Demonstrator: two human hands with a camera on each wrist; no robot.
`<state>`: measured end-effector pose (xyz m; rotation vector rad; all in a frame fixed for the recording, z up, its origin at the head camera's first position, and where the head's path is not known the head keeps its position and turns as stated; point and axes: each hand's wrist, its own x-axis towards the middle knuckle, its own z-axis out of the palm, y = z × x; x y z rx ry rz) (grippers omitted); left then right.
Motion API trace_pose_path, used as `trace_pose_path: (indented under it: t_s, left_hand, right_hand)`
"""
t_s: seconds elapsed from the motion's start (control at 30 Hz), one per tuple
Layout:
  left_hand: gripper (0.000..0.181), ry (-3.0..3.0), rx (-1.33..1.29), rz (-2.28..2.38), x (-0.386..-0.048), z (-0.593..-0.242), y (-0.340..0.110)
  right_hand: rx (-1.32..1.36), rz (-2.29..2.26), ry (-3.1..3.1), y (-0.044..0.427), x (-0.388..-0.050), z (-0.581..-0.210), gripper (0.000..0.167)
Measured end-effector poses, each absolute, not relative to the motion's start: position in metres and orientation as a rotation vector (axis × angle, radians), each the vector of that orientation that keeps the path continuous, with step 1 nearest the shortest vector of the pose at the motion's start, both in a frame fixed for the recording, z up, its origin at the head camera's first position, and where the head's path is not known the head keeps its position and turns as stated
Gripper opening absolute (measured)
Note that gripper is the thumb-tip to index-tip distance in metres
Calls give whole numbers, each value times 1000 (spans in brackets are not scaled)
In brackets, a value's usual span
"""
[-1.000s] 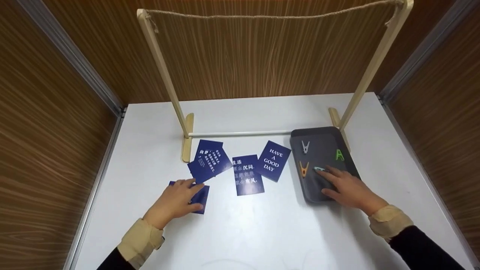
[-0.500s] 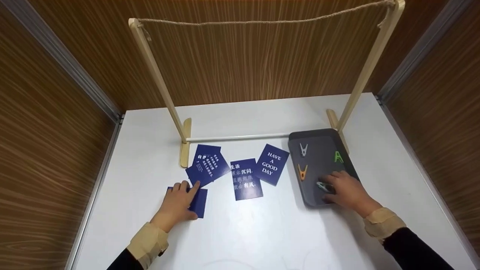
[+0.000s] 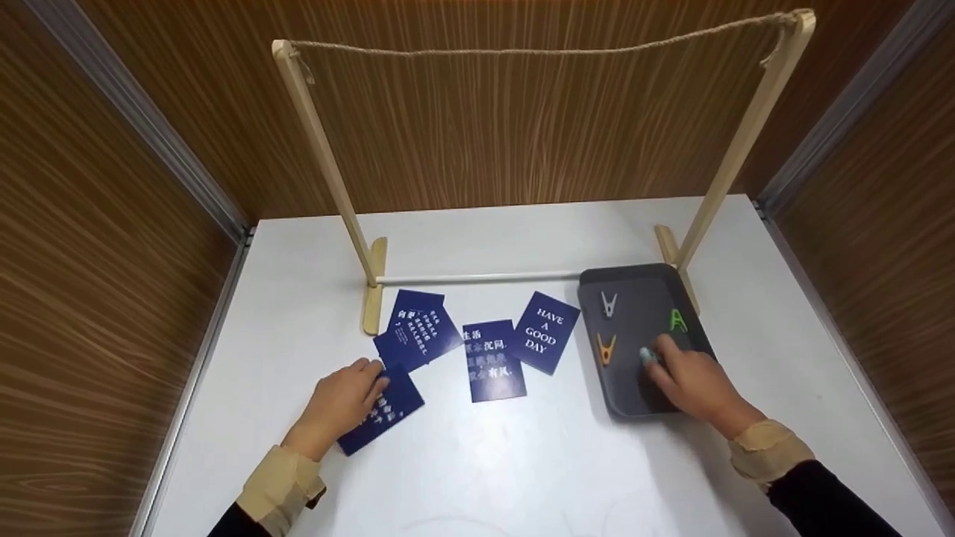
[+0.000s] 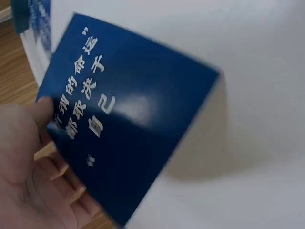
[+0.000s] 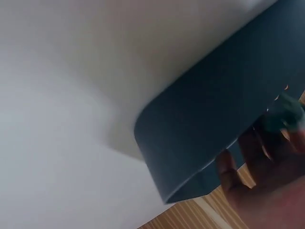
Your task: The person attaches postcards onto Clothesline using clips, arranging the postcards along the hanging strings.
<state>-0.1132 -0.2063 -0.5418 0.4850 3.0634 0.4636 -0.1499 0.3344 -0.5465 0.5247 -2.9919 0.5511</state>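
My left hand [image 3: 336,403] pinches a dark blue printed card [image 3: 399,403] between thumb and fingers. In the left wrist view this card [image 4: 143,109] is lifted off the white surface at a tilt, white characters showing. Over the dark grey tray [image 3: 627,399], my right hand [image 3: 695,384] pinches a pale teal clothespin [image 3: 647,356]. That clothespin [image 5: 284,113] is blurred at the right edge of the right wrist view, partly hidden by the fingers. Also in the tray lie a grey clothespin [image 3: 609,304], an orange clothespin [image 3: 606,349] and a green clothespin [image 3: 678,321].
Two overlapping blue cards [image 3: 421,335] lie beyond my left hand. A card with white characters [image 3: 496,380] touches a "HAVE A GOOD DAY" card [image 3: 548,328]. Behind them stands a wooden frame [image 3: 321,149], a rope [image 3: 477,52] strung across its top.
My left hand has taken hold of the blue card, which has lifted and turned so its characters show. My right hand has closed on the teal clothespin and raised it slightly.
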Motion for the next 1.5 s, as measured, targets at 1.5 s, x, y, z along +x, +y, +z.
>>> trace_pose_path:
  t_s: [1.5]
  left_hand:
    - [20,2179,-33,2524,-244,-372,-160]
  right_hand:
    - [320,2263,-2134,119,-286,-303,57]
